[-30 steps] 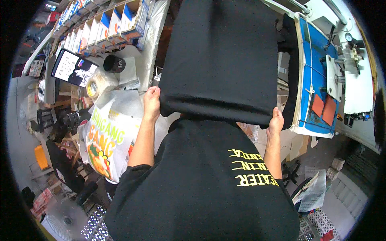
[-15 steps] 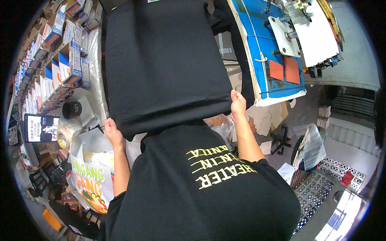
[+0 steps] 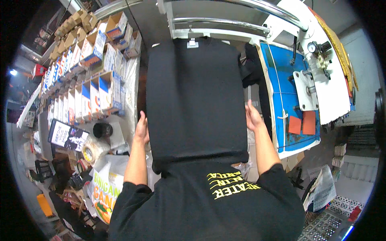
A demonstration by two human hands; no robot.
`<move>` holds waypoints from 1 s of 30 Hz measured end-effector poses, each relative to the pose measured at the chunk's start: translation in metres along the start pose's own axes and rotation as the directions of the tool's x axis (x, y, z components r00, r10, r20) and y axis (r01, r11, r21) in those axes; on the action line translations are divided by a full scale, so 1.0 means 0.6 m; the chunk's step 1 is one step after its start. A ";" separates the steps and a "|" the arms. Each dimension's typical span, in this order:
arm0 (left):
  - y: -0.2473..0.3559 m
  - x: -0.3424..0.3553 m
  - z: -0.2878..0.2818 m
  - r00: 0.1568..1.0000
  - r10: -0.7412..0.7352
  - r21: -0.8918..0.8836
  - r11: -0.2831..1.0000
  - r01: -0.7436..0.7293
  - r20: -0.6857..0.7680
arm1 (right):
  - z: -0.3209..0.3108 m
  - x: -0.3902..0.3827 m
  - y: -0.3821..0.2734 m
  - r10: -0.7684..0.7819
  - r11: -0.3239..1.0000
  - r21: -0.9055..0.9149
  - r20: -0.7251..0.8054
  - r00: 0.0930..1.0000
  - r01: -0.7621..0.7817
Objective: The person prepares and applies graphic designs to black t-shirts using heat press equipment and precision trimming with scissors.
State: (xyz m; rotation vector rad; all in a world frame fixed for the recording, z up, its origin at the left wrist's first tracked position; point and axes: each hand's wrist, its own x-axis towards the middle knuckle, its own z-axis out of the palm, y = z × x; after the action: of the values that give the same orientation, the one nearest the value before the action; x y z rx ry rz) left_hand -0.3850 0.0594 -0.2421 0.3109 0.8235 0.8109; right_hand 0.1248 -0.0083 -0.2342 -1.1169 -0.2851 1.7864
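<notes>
A black T-shirt point(image 3: 197, 100) is spread flat over a board in front of me, its neck label point(image 3: 193, 43) at the far end. Its near hem hangs over the front edge by my body. Along the garment's left edge lies my left hand point(image 3: 141, 129), fingers stretched out and touching or nearly touching the cloth. My right hand point(image 3: 253, 117) is at the right edge, thumb raised and fingers apart; part of them is hidden beside the cloth. Neither hand holds anything that shows.
Beyond the shirt runs a metal rail point(image 3: 221, 20). At right stands a machine with a blue frame point(image 3: 287, 136) and red pieces point(image 3: 309, 122). Cardboard bins point(image 3: 108, 94), a tape roll point(image 3: 91, 153) and a dark cup point(image 3: 103, 129) are at left.
My hands have let go of the shirt's near corners and moved farther up along its sides. The view has tilted up, bringing the collar and rail into sight.
</notes>
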 end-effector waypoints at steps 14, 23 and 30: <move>0.208 0.326 -0.113 0.928 0.337 -0.145 0.922 -0.360 -0.157 | -0.014 0.318 -0.140 -0.567 0.787 -0.231 -0.636 0.523 0.572; 0.200 0.354 -0.055 0.977 0.200 -0.281 0.936 -0.212 -0.070 | -0.117 0.302 -0.176 -0.457 0.847 -0.149 -0.694 0.556 0.509; 0.156 0.334 -0.168 0.899 0.200 0.530 0.847 0.042 -0.390 | 0.103 0.272 -0.163 -0.678 0.267 -0.914 -0.403 0.614 -0.304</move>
State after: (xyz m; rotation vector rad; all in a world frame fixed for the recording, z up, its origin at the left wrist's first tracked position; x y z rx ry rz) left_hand -0.4273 0.2652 -0.3639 0.6748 1.4722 0.7283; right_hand 0.1181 0.1913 -0.2313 -2.4695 -1.0371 0.4738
